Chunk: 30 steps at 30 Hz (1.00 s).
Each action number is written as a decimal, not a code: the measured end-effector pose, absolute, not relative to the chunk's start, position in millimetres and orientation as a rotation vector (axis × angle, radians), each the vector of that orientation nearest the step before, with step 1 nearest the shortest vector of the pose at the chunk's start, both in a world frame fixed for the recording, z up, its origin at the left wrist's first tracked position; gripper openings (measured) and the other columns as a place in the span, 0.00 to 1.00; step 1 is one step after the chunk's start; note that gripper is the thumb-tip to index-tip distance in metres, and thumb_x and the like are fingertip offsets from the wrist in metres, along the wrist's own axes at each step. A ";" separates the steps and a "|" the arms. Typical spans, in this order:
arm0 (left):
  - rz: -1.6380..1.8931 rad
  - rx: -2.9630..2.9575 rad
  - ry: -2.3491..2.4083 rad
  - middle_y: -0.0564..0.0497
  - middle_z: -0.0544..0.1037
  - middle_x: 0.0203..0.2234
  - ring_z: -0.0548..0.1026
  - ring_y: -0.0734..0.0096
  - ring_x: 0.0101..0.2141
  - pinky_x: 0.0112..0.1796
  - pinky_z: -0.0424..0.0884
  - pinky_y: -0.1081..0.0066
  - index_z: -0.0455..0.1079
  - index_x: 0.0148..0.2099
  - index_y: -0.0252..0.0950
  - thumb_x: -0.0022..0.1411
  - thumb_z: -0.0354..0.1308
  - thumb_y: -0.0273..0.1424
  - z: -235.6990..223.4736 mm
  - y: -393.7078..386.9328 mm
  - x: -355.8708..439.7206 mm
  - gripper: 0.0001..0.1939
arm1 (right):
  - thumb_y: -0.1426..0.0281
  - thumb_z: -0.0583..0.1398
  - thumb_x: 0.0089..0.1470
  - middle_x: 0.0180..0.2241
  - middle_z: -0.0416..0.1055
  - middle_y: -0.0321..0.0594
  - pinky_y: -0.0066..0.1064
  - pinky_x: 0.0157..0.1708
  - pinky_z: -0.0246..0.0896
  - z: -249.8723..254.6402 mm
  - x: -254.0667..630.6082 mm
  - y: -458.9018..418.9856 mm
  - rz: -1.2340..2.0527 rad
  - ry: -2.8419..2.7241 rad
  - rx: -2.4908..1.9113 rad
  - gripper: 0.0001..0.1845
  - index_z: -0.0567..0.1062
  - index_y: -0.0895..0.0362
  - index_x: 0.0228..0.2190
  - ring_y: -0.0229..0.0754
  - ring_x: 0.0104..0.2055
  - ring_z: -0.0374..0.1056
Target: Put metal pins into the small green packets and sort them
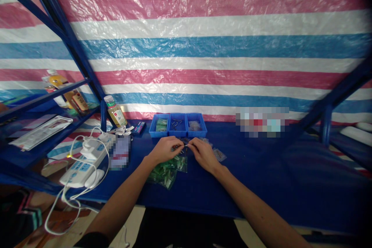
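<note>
1. Tiny metal piece (too small to tell exactly what it is) sits between the two hands, above the blue surface, its long axis seeming to run roughly side to side.
2. The left grip is pinched nearly shut on the piece's left end.
3. The right grip is pinched nearly shut on its right end, so neither hand looks clearly nearer.
4. Plastic bags of green parts lie just below the hands.
5. Three blue bins stand beyond them, with screws in the middle one.
</note>
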<state>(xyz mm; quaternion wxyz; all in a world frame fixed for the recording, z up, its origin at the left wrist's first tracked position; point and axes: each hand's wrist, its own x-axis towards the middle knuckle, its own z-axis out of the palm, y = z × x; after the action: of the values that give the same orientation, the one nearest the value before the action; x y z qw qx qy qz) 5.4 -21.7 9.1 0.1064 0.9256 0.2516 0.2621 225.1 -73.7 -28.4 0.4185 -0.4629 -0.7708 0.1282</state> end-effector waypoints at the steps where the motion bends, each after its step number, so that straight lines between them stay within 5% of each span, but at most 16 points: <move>1: 0.770 2.727 0.744 0.50 0.80 0.33 0.76 0.70 0.34 0.39 0.70 0.71 0.77 0.42 0.36 0.71 0.56 0.32 9.6 -21.8 5.2 0.09 | 0.67 0.55 0.69 0.35 0.75 0.39 0.33 0.37 0.64 -28.8 225.4 -73.7 0.331 -1.933 -1.156 0.07 0.72 0.52 0.39 0.45 0.35 0.72; 30: 0.769 2.708 0.787 0.50 0.80 0.31 0.76 0.69 0.33 0.37 0.69 0.72 0.78 0.43 0.37 0.71 0.56 0.33 11.4 -20.5 2.9 0.09 | 0.68 0.53 0.70 0.37 0.76 0.39 0.34 0.39 0.63 -30.2 228.4 -71.2 0.292 -1.898 -1.202 0.08 0.71 0.51 0.39 0.46 0.37 0.73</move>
<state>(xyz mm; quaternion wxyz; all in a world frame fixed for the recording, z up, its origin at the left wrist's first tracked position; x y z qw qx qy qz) 2.9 -20.5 11.4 0.1089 0.9209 0.2676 0.2616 228.4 -71.2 -30.2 0.4244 -0.4804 -0.7586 0.1168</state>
